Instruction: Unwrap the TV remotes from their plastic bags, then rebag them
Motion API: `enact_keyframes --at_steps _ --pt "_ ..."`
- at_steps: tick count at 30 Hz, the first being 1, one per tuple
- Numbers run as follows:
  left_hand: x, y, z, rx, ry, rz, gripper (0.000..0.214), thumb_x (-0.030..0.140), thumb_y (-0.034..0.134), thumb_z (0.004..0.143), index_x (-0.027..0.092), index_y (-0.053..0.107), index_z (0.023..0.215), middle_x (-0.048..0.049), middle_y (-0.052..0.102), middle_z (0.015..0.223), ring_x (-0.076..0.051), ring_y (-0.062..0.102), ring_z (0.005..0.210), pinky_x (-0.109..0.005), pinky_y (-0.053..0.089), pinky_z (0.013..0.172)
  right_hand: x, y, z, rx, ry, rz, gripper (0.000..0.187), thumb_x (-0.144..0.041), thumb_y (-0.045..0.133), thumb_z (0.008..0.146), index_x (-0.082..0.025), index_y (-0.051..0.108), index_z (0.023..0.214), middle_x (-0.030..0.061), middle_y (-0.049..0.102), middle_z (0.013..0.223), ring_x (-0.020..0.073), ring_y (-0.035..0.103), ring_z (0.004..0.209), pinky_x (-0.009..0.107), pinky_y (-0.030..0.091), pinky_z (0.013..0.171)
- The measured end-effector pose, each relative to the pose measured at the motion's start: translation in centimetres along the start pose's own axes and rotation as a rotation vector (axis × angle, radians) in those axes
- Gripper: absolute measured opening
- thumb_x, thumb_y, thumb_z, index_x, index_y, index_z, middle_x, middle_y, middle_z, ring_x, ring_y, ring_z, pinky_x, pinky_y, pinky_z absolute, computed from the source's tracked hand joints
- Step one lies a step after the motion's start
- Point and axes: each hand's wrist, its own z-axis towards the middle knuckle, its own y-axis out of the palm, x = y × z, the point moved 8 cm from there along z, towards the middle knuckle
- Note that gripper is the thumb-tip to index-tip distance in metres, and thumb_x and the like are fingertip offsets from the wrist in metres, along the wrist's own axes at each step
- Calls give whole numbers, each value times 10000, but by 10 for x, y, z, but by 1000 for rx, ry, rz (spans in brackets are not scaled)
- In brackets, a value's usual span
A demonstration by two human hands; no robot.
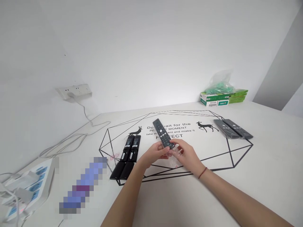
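Remote control [163, 133]: held at mid-table, buttons facing up, far end pointing to 11 o'clock, near end between both hands. Read the clock directions below from this remote, with 12 o'clock toward the wall.

Left hand [155, 154]: closed on the near end from the 7 o'clock side, thumb across the button face, pinching the remote against fingers partly hidden underneath.

Right hand [187, 154]: closed on the same end from the 4 o'clock side, pinching at the edge beside the lower buttons. Clear plastic film [174, 160] hanging just below, near both hands; exact finger contact with it cannot be told. Red cord [203, 173] around the wrist.

At 8 o'clock, near the left hand: two black remotes [131, 148] side by side, labelled backs up, dark plain sections at the near ends. Farther out in the same direction: blurred-out object [82, 184]. Between 8 and 9 o'clock, at the table edge: power strip [39, 184] with plugs inserted.

At 10 o'clock: wall socket [78, 90] with cable.

At 3 o'clock: two dark remotes [233, 128], lying side by side.

At 2 o'clock, near the wall: stacked green-and-white boxes [215, 97], topped by a clear bag [220, 83] with green contents.
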Motion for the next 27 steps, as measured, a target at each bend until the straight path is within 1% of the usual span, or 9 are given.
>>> enact_keyframes --at_steps 2,5,9,12,14,18,22,25,27 --pt "2 1 -1 -8 13 10 421 460 650 765 186 613 1082 -97 678 945 -204 620 889 -384 480 859 -1 -2 0 5 5 0 322 -305 589 805 -241 596 1121 48 636 1109 147 566 724 292 492 659" --pt "6 2 -2 -11 30 45 425 466 638 774 187 608 1093 -98 673 949 -207 619 901 -362 484 843 -2 -2 0 -7 24 -5 353 -308 586 809 -254 590 1159 35 656 1079 126 554 631 297 505 661" --pt "8 5 -3 -27 30 47 455 478 631 777 167 598 1107 -106 663 982 -208 625 888 -361 489 832 0 -6 -1 43 31 -9 326 -340 606 794 -246 610 1105 25 682 989 105 505 509 289 506 589" --pt "9 8 -3 -46 35 41 479 475 646 767 156 585 1119 -100 655 997 -198 625 867 -381 487 839 2 -8 -1 85 8 -23 285 -360 609 789 -238 619 1046 39 681 1026 120 554 555 273 500 559" --pt "9 8 -2 -40 45 50 486 469 656 759 155 581 1123 -100 650 996 -195 625 857 -391 485 839 2 -8 -1 87 -14 -37 271 -342 587 804 -243 606 1056 42 673 1059 129 581 587 265 497 554" --pt "11 5 0 -17 93 61 485 438 659 767 162 559 1153 -94 640 977 -179 616 838 -374 484 822 -1 -4 -3 25 -21 -22 316 -287 528 839 -259 551 1153 38 663 1055 110 576 528 261 499 545" --pt "15 0 0 14 139 75 417 419 648 780 156 563 1091 -69 626 927 -157 596 821 -332 483 798 -4 2 -4 -68 -33 20 381 -256 477 866 -268 488 1247 38 666 1017 105 581 517 252 495 532" --pt "19 -8 -1 80 153 110 385 422 638 784 155 562 1052 -62 621 913 -149 581 806 -319 476 775 -5 2 -4 -84 -36 28 384 -252 487 860 -265 499 1243 43 668 1013 94 560 497 258 493 539" --pt "21 -15 -1 129 165 137 379 421 635 784 151 558 1038 -63 622 917 -149 577 803 -319 468 769 -5 0 -3 -87 -37 47 362 -247 513 841 -247 530 1203 30 682 905 102 558 501 266 494 554"
